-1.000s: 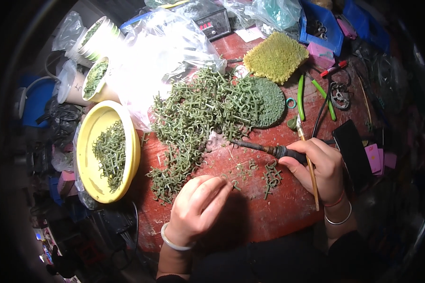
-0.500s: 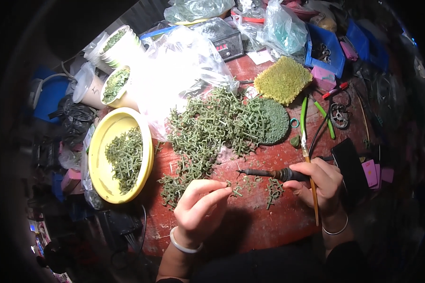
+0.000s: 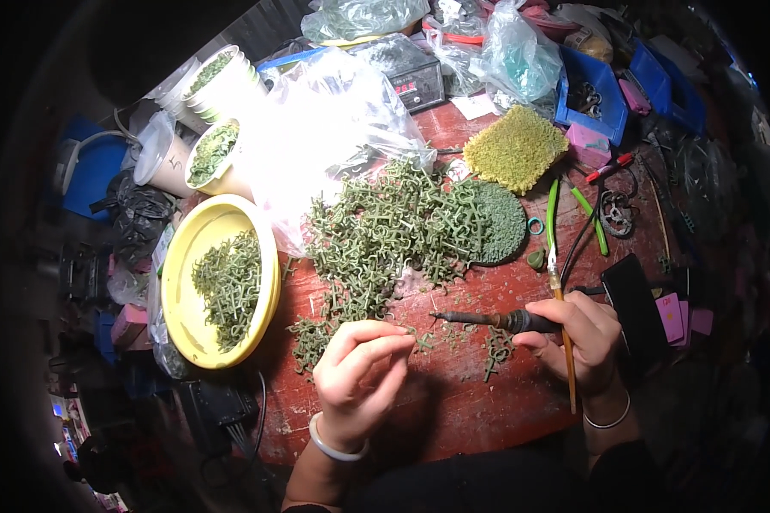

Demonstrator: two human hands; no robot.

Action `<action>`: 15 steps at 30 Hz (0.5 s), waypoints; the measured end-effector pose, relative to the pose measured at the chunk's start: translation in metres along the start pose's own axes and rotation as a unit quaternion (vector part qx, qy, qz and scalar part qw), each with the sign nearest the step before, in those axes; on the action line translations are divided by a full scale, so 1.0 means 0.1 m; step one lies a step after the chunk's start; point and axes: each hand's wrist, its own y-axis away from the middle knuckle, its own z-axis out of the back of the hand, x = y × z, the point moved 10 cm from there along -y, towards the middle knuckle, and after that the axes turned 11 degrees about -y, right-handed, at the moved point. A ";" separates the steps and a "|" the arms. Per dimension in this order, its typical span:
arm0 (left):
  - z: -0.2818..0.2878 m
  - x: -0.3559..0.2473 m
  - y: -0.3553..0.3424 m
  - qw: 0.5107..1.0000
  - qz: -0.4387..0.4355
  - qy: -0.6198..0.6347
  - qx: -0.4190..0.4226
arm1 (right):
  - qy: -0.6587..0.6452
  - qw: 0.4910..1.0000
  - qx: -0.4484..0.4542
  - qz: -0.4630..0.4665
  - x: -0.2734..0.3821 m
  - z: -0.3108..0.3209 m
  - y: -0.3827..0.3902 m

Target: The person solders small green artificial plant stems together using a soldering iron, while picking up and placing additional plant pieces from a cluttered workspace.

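My right hand (image 3: pixel 583 338) is closed around the dark handle of a soldering iron (image 3: pixel 475 317), whose thin tip points left over the red table. A slim wooden-handled brush (image 3: pixel 569 368) with a pale ferrule runs through the same hand, its lower end sticking out below the fingers. Thumb and fingertips of my left hand (image 3: pixel 359 376) come together in a pinch; what lies between them is too small to make out. Close by the pinch is a small green twisted piece (image 3: pixel 423 342). Beyond both hands spreads a heap of similar green pieces (image 3: pixel 385 222), with a small cluster (image 3: pixel 497 342) nearer the iron's handle.
A yellow basin (image 3: pixel 180 316) with more green pieces stands left. Behind it are tubs (image 3: pixel 198 175) and a glaring plastic bag (image 3: pixel 351 103). A yellow textured block (image 3: pixel 515 150), a green round pad (image 3: pixel 498 222), blue bins (image 3: pixel 595 111) and a black phone (image 3: pixel 629 295) lie right.
My left hand has shifted slightly left and up, its fingertips now farther from the small green piece. The right hand and iron have barely moved.
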 end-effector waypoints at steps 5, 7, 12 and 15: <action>-0.20 0.27 0.15 0.969 0.146 0.197 0.036 | 0.007 0.999 -0.030 -0.019 -0.06 0.04 0.02; -0.40 0.36 0.20 0.910 0.203 0.355 0.074 | 0.016 0.998 -0.043 -0.036 -0.07 0.07 0.01; -0.58 0.57 0.44 0.721 0.359 0.589 0.059 | 0.137 0.955 -0.247 -0.095 -0.38 0.50 0.13; -0.59 0.57 0.44 0.690 0.389 0.609 0.056 | 0.077 0.940 -0.261 -0.203 -0.81 0.72 0.33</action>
